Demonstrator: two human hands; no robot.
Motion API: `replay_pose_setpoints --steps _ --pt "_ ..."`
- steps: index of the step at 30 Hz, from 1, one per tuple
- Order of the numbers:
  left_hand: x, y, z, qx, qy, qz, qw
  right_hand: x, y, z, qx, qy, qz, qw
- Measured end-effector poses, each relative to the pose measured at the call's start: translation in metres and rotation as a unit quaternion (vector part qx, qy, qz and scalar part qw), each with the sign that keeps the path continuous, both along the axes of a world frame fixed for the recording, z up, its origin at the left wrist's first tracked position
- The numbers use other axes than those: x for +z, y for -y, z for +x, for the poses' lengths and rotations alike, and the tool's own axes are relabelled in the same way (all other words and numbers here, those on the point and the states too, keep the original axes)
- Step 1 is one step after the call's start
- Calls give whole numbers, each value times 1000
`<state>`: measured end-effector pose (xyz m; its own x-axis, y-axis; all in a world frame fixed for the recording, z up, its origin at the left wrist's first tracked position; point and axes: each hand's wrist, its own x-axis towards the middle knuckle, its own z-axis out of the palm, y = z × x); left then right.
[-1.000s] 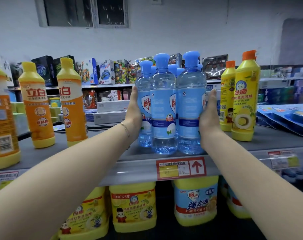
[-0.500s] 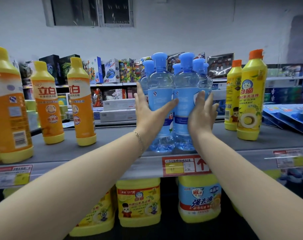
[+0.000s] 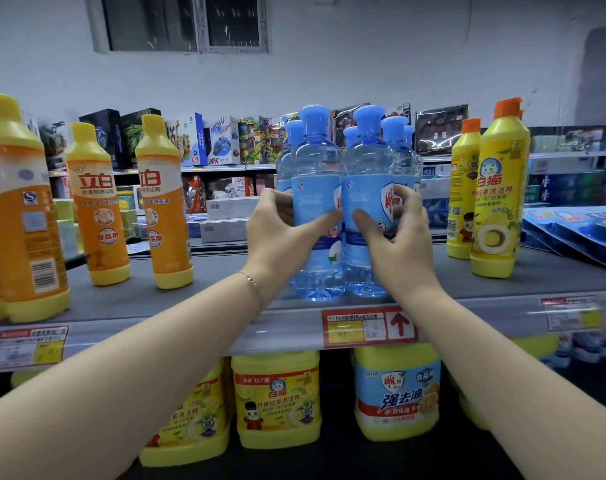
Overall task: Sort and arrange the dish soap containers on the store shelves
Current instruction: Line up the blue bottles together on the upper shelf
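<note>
Straight ahead in the head view, a cluster of clear dish soap bottles point(image 3: 320, 157) stands upright on the smooth grey shelf point(image 3: 208, 296). They are ribbed at the base, with rounded blue caps and pale blue labels. How many stand behind the front pair is hard to tell.

The left hand point(image 3: 277, 233) grips the left front bottle point(image 3: 315, 271), thumb across its label. The right hand point(image 3: 398, 244) grips the right front bottle point(image 3: 363, 161), its fingers curled round the side.

At 9 o'clock stand glossy orange bottles point(image 3: 97, 209) marked 立白. At 3 o'clock are yellow bottles point(image 3: 498, 195) marked 白猫 with orange caps. At 6 o'clock is a red price tag point(image 3: 369, 327) with an arrow, and below it a squat jug point(image 3: 396, 396) reads 强去油.
</note>
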<state>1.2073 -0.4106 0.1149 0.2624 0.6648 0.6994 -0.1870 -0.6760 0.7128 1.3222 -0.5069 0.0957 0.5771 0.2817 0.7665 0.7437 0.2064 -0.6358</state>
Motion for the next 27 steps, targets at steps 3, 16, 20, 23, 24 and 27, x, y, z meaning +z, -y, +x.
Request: replay_pose_setpoints --steps 3,16,20,23,24,27 --pt "-3 -2 -9 -59 -19 9 998 -1 6 3 5 11 -22 1000" --pt "-6 -3 -23 -52 -124 -19 991 -9 12 9 7 -22 -130 991" --pt "-5 2 -18 -13 -140 -19 990 -7 11 8 8 -23 -128 991" --pt "-1 -1 -21 -26 -158 -20 987 -7 11 7 -3 -18 -132 991" --pt "0 -2 -23 -31 -163 -19 986 -7 13 8 -8 -10 -142 990" --pt "0 -2 -25 -42 -167 -19 985 -5 19 11 15 -2 -179 984"
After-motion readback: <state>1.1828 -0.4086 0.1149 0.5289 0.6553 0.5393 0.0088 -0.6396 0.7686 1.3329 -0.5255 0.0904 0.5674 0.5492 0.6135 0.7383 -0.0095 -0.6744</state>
